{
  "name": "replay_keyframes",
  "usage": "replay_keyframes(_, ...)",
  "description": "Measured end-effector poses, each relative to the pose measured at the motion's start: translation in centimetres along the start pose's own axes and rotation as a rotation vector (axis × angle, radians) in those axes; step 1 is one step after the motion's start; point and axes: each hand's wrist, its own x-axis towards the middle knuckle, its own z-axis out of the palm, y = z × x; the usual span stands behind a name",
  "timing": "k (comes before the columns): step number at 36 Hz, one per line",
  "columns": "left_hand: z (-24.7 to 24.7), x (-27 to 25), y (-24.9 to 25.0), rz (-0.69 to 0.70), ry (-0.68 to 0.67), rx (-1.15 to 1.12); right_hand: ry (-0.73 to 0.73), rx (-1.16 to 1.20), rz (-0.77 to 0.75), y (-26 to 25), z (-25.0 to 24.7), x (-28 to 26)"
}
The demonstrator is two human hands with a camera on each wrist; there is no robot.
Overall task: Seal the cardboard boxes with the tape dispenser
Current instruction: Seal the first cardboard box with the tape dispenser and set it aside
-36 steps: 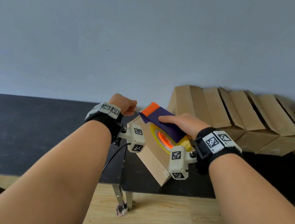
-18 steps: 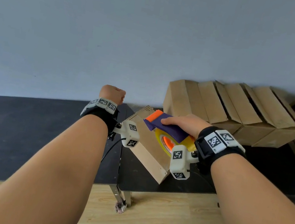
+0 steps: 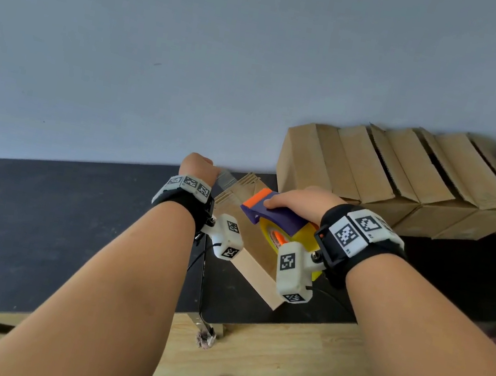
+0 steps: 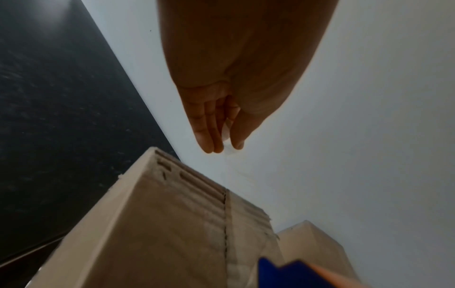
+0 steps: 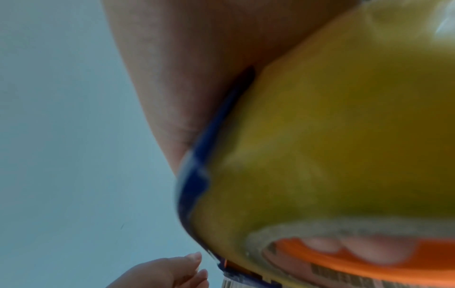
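Right hand gripping yellow tape roll, left fingers below

Your box sits on the table before you, the tape dispenser upon it; more boxes line the wall behind, to your right.

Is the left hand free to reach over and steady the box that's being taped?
Probably not right away. The left hand pinches the clear tape end above the box, so it is occupied; the box itself lies right beside it, with nothing in between.
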Motion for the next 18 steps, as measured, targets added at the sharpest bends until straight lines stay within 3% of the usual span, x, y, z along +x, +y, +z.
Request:
replay_keyframes(11, 1.0, -0.3, -0.6, -0.032, -0.071, 0.271, -0.03, -0.047, 0.028, -0.3, -0.3, 0.4)
replay_keyframes(15, 1.8, 0.1, -0.9, -0.066, -0.146, 0.174, -0.034, -0.04, 0.034, -0.2, -0.3, 0.4)
replay_keyframes(18, 2.1, -0.8, -1.0, -0.1, -0.178, 0.259, -0.043, -0.035, 0.035, -0.3, -0.3, 0.6)
